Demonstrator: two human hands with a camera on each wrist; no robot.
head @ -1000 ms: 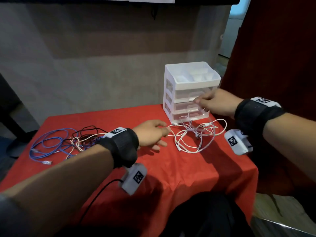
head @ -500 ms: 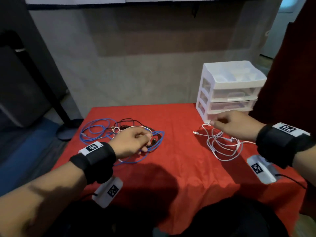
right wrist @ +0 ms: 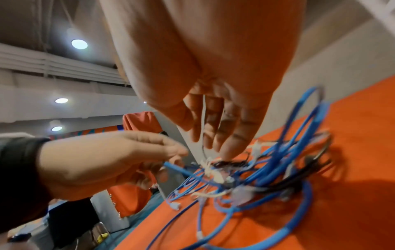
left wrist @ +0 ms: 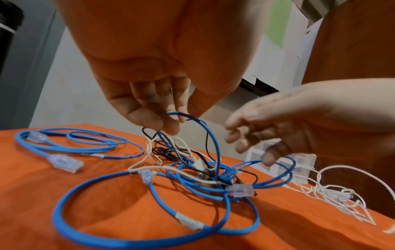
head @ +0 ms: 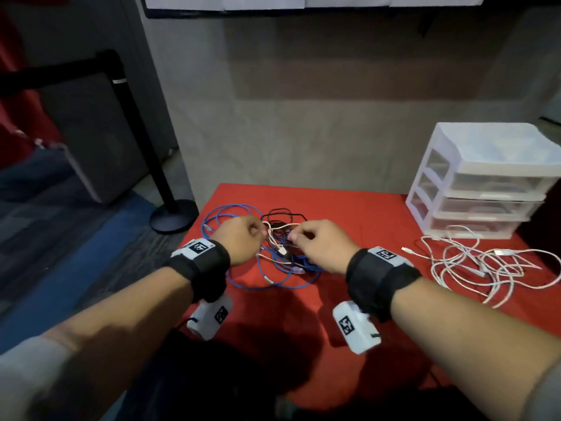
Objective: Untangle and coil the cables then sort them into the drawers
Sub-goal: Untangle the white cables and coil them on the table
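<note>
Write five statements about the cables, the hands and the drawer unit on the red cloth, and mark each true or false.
1. The left hand pinches a loop of the thin blue network cable. True.
2. The loose bundle of white charging cables lies inside a drawer. False: it lies on the red tablecloth in front of the white three-drawer plastic unit.
3. Both hands work over the blue, black and white tangle. True.
4. The right hand rests on the drawer unit. False: it is at the tangle.
5. A drawer stands pulled open. False: all three look pushed in.
</note>
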